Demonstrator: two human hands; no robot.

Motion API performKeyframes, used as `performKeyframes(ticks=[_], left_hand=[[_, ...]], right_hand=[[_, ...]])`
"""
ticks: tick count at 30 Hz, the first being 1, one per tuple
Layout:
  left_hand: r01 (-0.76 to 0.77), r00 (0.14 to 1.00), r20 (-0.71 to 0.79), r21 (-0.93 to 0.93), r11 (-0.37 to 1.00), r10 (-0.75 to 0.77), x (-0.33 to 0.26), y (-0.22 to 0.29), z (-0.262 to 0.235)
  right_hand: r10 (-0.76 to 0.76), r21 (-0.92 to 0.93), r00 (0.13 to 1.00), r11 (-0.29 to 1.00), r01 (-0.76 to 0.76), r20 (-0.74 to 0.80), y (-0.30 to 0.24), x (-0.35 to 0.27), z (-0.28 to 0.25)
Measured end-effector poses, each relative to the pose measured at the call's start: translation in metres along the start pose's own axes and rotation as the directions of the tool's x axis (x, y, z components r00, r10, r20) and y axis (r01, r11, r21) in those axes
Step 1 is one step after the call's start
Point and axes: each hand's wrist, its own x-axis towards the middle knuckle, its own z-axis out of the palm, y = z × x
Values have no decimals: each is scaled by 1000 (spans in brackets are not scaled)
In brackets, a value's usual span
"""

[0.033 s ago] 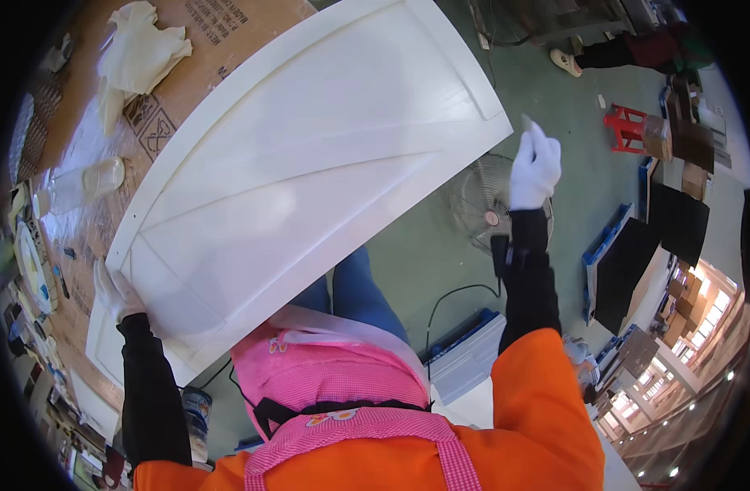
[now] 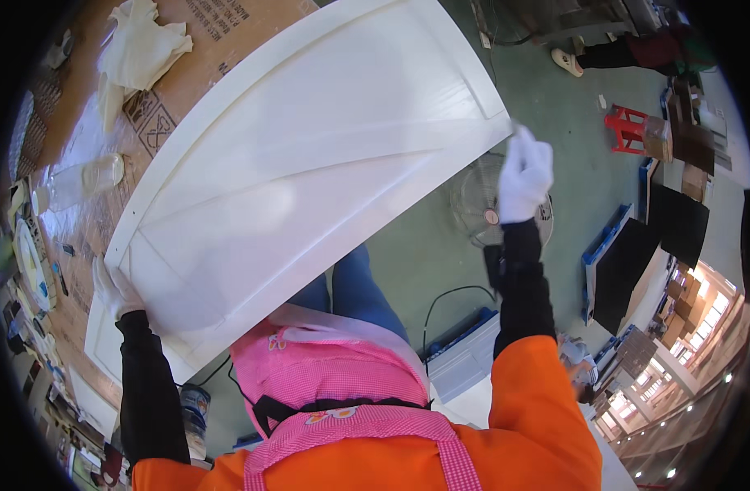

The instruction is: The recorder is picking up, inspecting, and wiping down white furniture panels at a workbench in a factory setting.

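Note:
A large white panel [image 2: 309, 155] with one curved edge and raised moulding lies across the worktable, its straight edge toward me. My left hand [image 2: 117, 293], in a white glove, rests flat on the panel's left end with its fingers stretched out. At the panel's right corner is my right hand [image 2: 525, 176], also gloved in white. Its fingers are drawn together in a pinch, with the tips beside the corner. Whatever sits between them is too small and blurred to name.
The brown cardboard-covered table [image 2: 203, 57] holds a pale crumpled cloth [image 2: 144, 53] and a clear plastic bottle [image 2: 84, 182]. Beyond the panel stand a floor fan [image 2: 473, 204] and a red stool [image 2: 627, 129]. Black-topped stacks [image 2: 624, 274] line the right side. A person's foot [image 2: 566, 62] shows at the top right.
My right hand has moved slightly left, bringing its fingertips to the panel's right corner. My left hand and the panel look unmoved.

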Motion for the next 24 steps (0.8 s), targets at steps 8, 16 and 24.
performKeyframes(ticks=[8, 16, 24], left_hand=[[12, 1000, 13, -22, 1000, -12, 1, 0, -2], [6, 1000, -6, -28, 1000, -6, 3, 6, -5], [14, 999, -39, -35, 999, -16, 8, 18, -3]], right_hand=[[143, 104, 989, 984, -146, 38, 30, 14, 16], [-153, -196, 981, 965, 175, 119, -15, -11, 17], [-686, 657, 607, 678, 330, 402, -139, -127, 6]])
